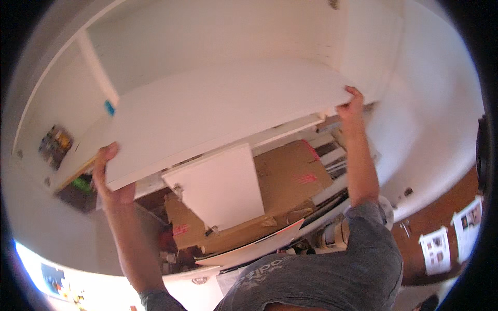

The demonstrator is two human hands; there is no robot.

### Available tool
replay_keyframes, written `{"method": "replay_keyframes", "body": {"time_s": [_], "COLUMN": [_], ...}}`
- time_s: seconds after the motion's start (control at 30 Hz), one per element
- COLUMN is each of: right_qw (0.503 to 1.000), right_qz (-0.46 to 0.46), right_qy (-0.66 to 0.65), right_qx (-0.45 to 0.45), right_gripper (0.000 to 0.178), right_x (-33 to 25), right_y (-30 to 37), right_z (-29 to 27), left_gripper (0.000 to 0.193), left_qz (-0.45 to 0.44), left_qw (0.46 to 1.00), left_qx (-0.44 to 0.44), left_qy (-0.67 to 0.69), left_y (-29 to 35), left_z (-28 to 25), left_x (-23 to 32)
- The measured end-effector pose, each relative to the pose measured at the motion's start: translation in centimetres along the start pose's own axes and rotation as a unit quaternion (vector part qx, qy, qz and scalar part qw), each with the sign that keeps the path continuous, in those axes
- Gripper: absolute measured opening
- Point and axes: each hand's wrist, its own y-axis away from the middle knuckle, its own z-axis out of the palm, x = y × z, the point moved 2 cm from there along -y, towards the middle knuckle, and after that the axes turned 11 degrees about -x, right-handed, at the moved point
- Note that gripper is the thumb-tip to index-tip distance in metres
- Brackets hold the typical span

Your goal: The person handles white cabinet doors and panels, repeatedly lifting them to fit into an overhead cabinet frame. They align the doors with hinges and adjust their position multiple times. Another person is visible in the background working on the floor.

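A wide white shelf board [223, 111] spans the inside of a white cabinet [218, 36], tilted so its left end sits lower in the picture. My left hand [107, 166] grips the board's near left corner, thumb on top and fingers underneath. At the opposite end, my right hand [353, 103] is closed round the near right corner, its fingertips over the top face. Both arms are stretched out. The board's far edge lies close to the cabinet's back; whether it rests on supports there I cannot tell.
Below the board hangs a white cabinet door [220, 189] with metal hinges. Under it lies a brown cardboard sheet [285, 171] with pink marks. A blurred yellow-and-dark item [56, 145] stands in the left compartment. Printed sheets [436, 250] hang at the lower right.
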Motion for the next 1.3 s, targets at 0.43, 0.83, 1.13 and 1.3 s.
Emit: {"method": "replay_keyframes", "body": {"time_s": [0.43,0.83,1.13,1.3], "right_qw": [1.0,1.0,1.0,0.999], "right_qz": [-0.009,-0.006,-0.012,-0.031], "right_qy": [0.014,-0.019,0.017,0.025], "right_qx": [0.003,0.012,-0.001,0.003], "right_gripper": [0.042,0.034,0.037,0.038], "right_x": [-0.7,0.0,0.4,0.2], "right_y": [1.4,0.9,0.9,0.0], "right_z": [-1.6,-2.3,-2.2,-2.8], "left_gripper": [0.015,0.023,0.024,0.03], "left_qz": [-0.138,-0.107,-0.143,-0.142], "left_qw": [0.986,0.994,0.988,0.987], "left_qx": [0.061,0.032,0.04,0.013], "left_qy": [0.067,-0.006,0.032,0.067], "left_y": [2.3,-0.7,-1.3,-1.7], "left_z": [3.6,0.6,-0.9,-1.8], "left_x": [-1.9,-1.2,-3.0,-3.6]}}
